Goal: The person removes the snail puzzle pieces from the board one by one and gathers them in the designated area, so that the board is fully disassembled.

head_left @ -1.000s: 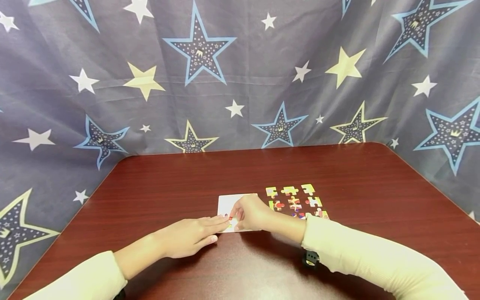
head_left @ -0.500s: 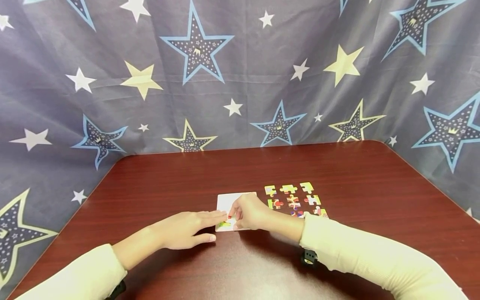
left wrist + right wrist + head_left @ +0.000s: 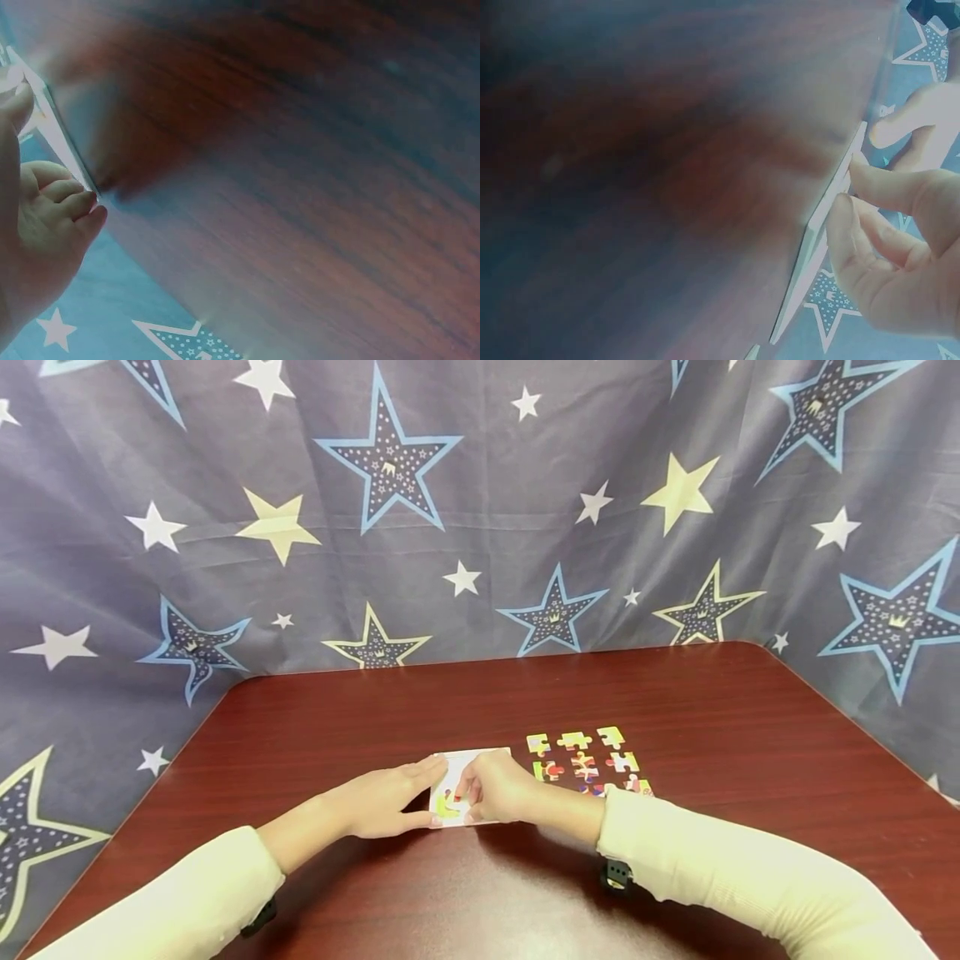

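Note:
A white puzzle board [image 3: 468, 758] lies on the table before me, its thin edge [image 3: 804, 259] seen in the right wrist view. My left hand [image 3: 386, 800] touches its left side, fingers straight and thumb spread at the near corner. Over the board's right half, my right hand [image 3: 501, 789] curls down and pinches at a small puzzle piece, mostly hidden; a bit of red shows at the fingertips. A yellow puzzle piece [image 3: 447, 806] lies in the near left corner of the board, between the hands.
Several loose jigsaw pieces [image 3: 576, 741] lie in rows just right of the board, the nearest partly covered by the right forearm. The dark red wooden table [image 3: 360, 718] reaches back to a grey curtain [image 3: 480, 510] printed with stars.
My left hand has drawn back to the left and up along the board's side, uncovering the yellow piece. The right hand stays at nearly the same spot, fingertips still curled down.

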A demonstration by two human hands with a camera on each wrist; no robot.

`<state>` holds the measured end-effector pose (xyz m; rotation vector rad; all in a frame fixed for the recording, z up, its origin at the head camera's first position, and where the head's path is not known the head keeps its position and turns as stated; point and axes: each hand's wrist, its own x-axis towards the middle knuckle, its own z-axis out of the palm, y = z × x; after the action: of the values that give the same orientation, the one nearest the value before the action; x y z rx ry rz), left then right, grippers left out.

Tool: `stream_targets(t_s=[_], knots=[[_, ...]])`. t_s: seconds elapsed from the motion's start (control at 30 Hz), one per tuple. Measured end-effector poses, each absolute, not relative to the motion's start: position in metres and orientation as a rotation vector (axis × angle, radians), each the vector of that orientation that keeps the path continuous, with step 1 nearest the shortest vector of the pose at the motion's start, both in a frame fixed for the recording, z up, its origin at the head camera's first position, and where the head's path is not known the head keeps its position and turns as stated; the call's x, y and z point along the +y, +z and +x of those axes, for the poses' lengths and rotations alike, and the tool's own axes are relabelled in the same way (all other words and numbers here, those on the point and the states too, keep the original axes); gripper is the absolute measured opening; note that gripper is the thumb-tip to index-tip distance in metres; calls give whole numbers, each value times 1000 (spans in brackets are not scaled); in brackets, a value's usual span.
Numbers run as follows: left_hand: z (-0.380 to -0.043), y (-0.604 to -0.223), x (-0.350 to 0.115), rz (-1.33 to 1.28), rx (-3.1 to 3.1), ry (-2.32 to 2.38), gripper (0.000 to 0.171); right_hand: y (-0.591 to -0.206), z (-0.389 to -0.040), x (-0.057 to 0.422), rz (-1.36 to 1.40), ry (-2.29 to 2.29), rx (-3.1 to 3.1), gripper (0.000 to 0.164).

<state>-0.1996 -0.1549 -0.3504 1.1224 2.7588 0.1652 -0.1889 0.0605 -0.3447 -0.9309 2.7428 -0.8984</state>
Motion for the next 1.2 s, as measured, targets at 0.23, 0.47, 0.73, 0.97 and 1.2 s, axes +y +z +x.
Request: stream_targets(t_s=[0.23, 0.47, 0.73, 0.97, 1.2], knots=[[-202, -348, -150, 1099, 2742, 158, 76, -343, -197, 58, -916, -852, 2743, 19], [-203, -344, -147, 1081, 2736, 172, 76, -335, -206, 55, -751, -824, 2723, 12], [-201, -347, -148, 1068, 2732, 179, 77, -341, -208, 52, -598, -939, 2701, 6], [-201, -346, -148, 1071, 2729, 187, 76, -339, -208, 50, -442, -1127, 2533, 6], [-202, -346, -148, 1073, 2732, 188, 77, -337, -207, 50, -393, -1180, 2386, 7]])
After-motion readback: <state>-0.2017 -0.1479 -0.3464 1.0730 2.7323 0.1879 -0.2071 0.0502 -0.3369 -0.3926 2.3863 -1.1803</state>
